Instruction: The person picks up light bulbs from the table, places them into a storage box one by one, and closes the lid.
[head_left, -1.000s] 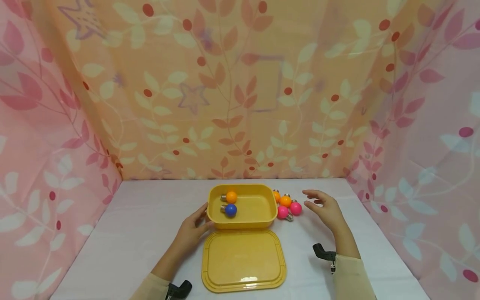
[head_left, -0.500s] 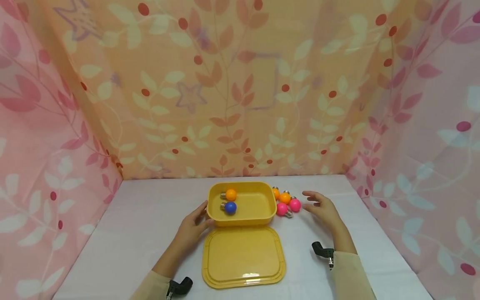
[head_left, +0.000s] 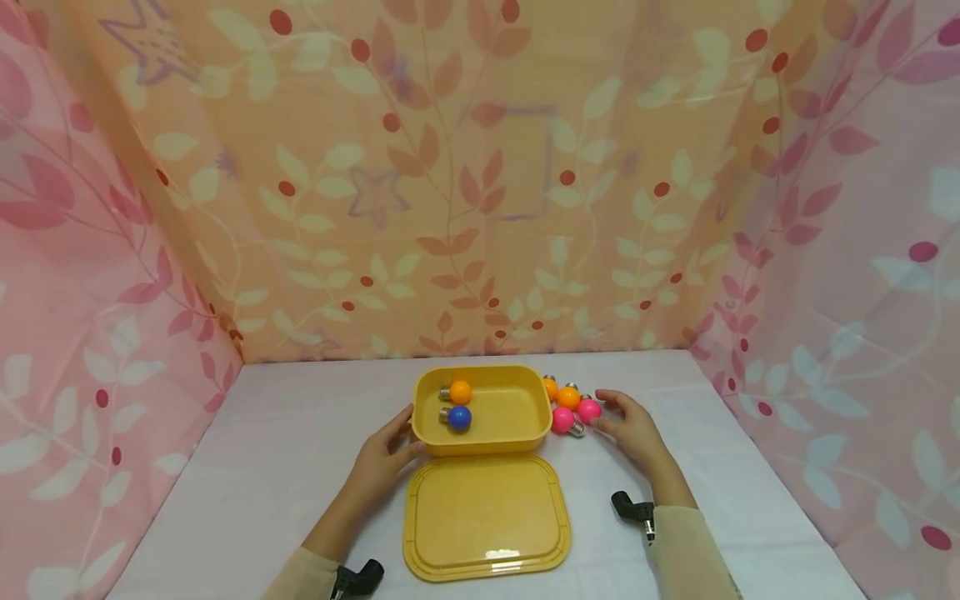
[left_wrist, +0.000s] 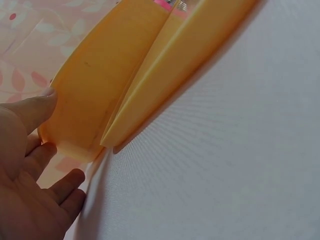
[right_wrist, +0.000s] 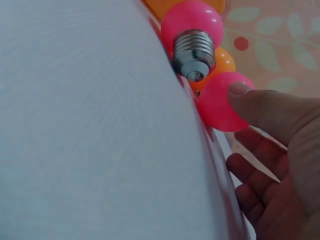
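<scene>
At the left end of the yellow box (head_left: 517,417) my left hand (head_left: 378,458) rests with relaxed fingers, thumb tip against the wall (left_wrist: 95,95) in the left wrist view. Inside the box lie an orange light bulb (head_left: 461,392) and a blue light bulb (head_left: 460,418). My right hand (head_left: 633,433) is at the rightmost pink light bulb (head_left: 588,411), with thumb and index finger spread at its near side. In the right wrist view the thumb (right_wrist: 265,110) overlaps this pink bulb (right_wrist: 222,102); the index finger is hidden.
Another pink bulb (head_left: 562,420) and two orange bulbs, one of them nearer the hand (head_left: 568,397), lie against the box's right end. The yellow lid (head_left: 487,517) lies flat in front of the box. Patterned cloth (head_left: 450,167) rises behind the white table.
My right hand has moved left, up to the rightmost pink light bulb. My left hand stays at the box. The whole view shifts slightly.
</scene>
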